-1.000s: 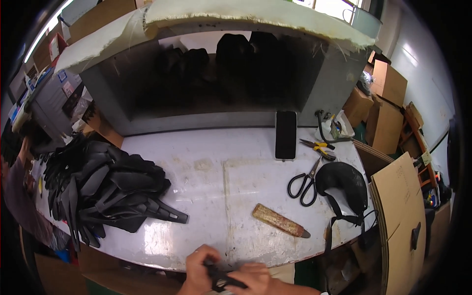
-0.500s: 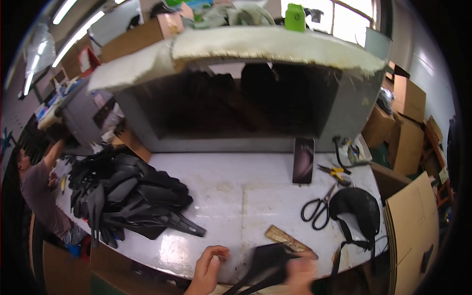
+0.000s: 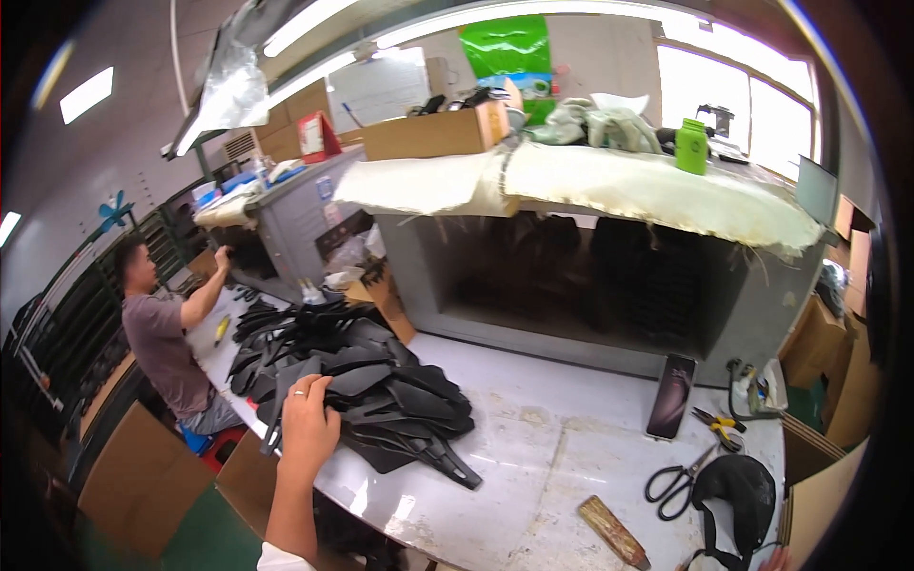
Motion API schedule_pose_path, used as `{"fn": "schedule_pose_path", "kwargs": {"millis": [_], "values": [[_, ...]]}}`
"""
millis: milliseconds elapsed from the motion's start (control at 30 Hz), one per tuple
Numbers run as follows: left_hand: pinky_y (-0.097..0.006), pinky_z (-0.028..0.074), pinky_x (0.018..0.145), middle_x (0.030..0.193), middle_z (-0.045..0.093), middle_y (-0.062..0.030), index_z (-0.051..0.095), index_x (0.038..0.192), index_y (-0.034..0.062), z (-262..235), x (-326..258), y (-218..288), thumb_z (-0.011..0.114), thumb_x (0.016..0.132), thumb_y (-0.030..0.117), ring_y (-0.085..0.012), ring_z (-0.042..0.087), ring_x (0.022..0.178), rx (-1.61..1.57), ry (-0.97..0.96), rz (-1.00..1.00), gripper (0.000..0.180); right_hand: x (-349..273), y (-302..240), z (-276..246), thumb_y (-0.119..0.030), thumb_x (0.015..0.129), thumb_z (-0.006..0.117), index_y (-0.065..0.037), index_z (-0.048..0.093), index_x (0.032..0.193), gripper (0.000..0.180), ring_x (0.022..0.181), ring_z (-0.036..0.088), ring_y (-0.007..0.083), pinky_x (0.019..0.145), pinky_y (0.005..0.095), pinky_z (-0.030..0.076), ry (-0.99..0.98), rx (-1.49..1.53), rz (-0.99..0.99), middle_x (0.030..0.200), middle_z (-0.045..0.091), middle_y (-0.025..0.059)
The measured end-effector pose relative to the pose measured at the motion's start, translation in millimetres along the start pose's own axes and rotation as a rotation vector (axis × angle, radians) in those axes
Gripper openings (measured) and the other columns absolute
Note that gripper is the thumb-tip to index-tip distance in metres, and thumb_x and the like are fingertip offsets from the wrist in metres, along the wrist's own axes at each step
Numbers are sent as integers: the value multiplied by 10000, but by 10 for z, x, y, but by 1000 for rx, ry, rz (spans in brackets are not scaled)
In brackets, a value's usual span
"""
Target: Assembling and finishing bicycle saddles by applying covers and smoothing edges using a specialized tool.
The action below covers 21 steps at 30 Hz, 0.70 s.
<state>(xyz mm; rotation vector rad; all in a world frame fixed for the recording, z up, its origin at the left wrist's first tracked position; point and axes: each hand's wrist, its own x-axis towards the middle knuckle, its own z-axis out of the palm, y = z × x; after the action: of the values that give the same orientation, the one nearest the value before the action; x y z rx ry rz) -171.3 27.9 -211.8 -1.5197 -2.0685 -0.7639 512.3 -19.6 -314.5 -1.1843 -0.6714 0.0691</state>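
Note:
My left hand (image 3: 309,421), a ring on one finger, reaches out to the near edge of a heap of black flat shaped pieces (image 3: 381,385) on the white worktable (image 3: 533,447). Its fingers curl over the edge of one black piece at the heap's left side. Only a sliver of my right hand (image 3: 777,560) shows at the lower right edge, next to a black cup-shaped part with straps (image 3: 735,495). What it holds is hidden.
Black-handled scissors (image 3: 674,481), a wooden brush block (image 3: 614,531), yellow-handled pliers (image 3: 716,421) and a dark phone (image 3: 671,395) lie on the table's right half. A grey open-fronted cabinet (image 3: 609,285) stands behind. Another person (image 3: 167,333) works at the far left. Cardboard boxes (image 3: 143,476) stand below.
The view has swung up and to the left. My left hand has gone from the table's front edge out to the black heap. My right hand has dropped almost out of view.

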Motion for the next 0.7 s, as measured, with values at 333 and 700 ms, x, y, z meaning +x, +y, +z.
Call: {"fn": "schedule_pose_path", "kwargs": {"millis": [333,700], "values": [[-444,513,798,1016,660,-206,621,1326,15,-282,-803,-941,643,874,-29,-368,668,928,-69,402,-237,455,-1544,-284,1248,-166,1060,534,55,475,1404,413,815,687,273,773,365,566,-497,98,138,1095,682,242],[-318,497,613,801,665,-127,710,1044,4,-193,-736,-78,802,776,-20,-229,638,670,-380,354,-96,284,-2675,-1387,2437,-235,972,686,-83,660,1287,351,1151,655,279,1047,430,468,-1685,285,155,1140,717,153]]}}
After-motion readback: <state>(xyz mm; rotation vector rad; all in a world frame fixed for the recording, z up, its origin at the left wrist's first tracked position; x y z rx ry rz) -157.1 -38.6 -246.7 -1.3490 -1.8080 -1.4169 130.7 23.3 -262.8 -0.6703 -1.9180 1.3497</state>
